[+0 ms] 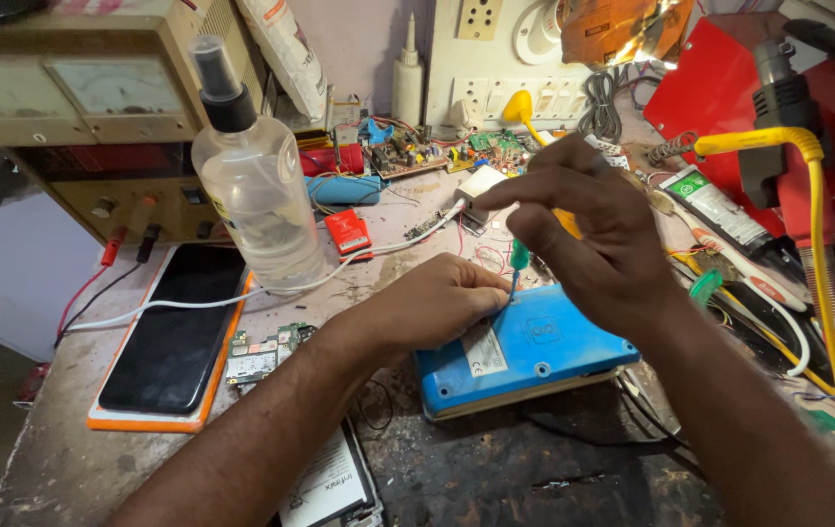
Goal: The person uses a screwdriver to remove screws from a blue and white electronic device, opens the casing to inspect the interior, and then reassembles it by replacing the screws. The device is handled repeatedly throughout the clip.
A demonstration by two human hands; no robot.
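Head view: right hand point(598, 229) pinches green screwdriver point(517, 262), tip at blue casing point(525, 351); left hand point(437, 312) curled on casing. Risk: tip slips and gouges the steadying fingers.

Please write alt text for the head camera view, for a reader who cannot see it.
A person's right hand holds a green-handled screwdriver upright on a blue device, which the left hand steadies. A spray bottle and a phone in an orange case lie left on the cluttered workbench.
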